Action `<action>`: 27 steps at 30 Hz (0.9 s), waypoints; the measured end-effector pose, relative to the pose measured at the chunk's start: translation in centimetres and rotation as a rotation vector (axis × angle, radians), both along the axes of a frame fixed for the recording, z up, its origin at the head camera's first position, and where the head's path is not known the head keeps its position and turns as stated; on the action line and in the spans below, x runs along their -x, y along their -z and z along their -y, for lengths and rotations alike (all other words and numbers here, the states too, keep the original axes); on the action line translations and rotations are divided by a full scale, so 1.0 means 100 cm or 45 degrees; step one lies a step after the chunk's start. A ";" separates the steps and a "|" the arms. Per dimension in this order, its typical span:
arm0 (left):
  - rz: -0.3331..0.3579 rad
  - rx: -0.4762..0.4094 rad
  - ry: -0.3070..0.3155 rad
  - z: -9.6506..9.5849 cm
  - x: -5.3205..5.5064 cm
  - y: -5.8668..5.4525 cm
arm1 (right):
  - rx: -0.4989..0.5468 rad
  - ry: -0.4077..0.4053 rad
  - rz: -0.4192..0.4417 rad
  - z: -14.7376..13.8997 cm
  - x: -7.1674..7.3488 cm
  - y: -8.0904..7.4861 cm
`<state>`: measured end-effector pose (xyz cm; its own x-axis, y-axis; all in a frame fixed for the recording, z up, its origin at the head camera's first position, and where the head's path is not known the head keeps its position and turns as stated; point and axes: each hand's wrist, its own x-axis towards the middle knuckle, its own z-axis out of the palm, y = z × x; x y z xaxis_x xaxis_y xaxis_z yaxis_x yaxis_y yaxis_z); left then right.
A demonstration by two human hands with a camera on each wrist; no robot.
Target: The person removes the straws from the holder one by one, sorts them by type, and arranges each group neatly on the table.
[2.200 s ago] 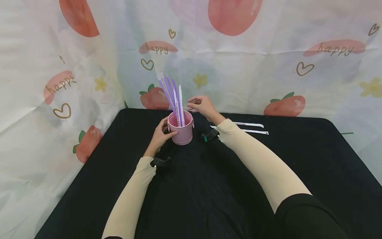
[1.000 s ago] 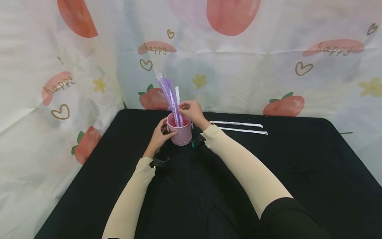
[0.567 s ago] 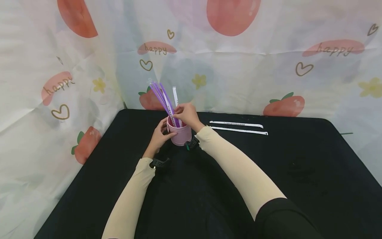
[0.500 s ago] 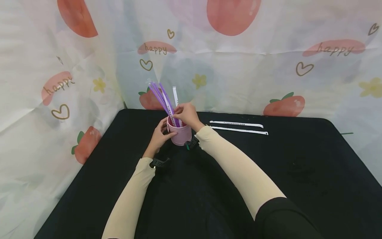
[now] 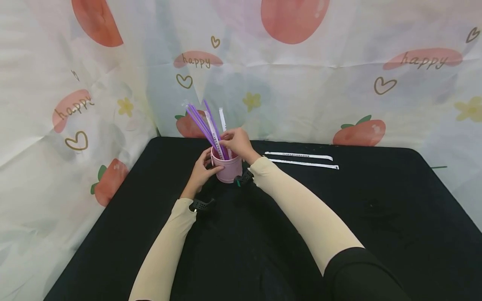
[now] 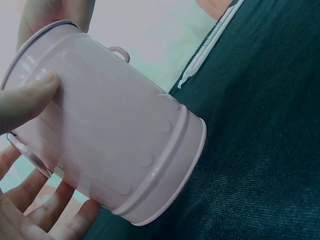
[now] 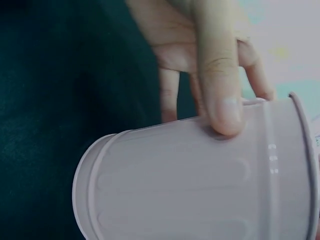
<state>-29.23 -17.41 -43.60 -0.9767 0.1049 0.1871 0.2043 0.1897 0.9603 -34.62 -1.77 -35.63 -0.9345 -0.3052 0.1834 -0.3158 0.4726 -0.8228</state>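
A small pink metal bucket (image 5: 229, 171) with side handles stands upright on the table, also large in the left wrist view. My left hand (image 5: 199, 173) grips its left side, thumb on the front wall and fingers behind. Several purple straws (image 5: 199, 121) lean left out of the bucket. A paper-wrapped white straw (image 5: 213, 131) leans among them, and another white straw (image 5: 223, 119) stands to their right. Over the rim, my right hand (image 5: 239, 144) pinches a purple straw between thumb and fingers. The straws' lower ends are hidden inside the bucket.
Two white paper-wrapped straws (image 5: 301, 155) lie nearly parallel on the black-covered table (image 5: 282, 234), right of the bucket. A printed curtain (image 5: 301, 92) hangs behind the table's back edge and along the left. A black band (image 5: 201, 205) is on my left wrist.
My right hand has come left from beside the bucket to the straws. The purple straws have tilted left and spread; one has risen slightly since half a second ago. My left hand stays put.
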 end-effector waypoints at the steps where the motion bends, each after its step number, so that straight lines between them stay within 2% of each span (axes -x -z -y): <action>1: 0.006 -0.005 0.001 0.000 0.000 0.000 | 0.044 0.005 0.026 0.000 0.000 -0.001; 4: 0.023 -0.038 0.015 0.000 -0.001 -0.004 | 0.206 0.009 0.124 -0.001 0.002 -0.002; 8: 0.025 -0.042 0.028 -0.002 -0.010 -0.016 | 0.419 0.016 0.239 -0.003 0.005 -0.003; 10: 0.022 -0.019 0.024 -0.004 -0.015 -0.021 | 0.481 0.023 0.260 -0.004 0.005 -0.003; 18: 0.028 -0.015 0.013 -0.005 -0.017 -0.023 | 0.589 0.021 0.273 -0.006 0.007 -0.009; 27: 0.006 -0.017 0.007 -0.005 -0.018 -0.024 | 0.688 0.012 0.223 -0.009 0.011 -0.035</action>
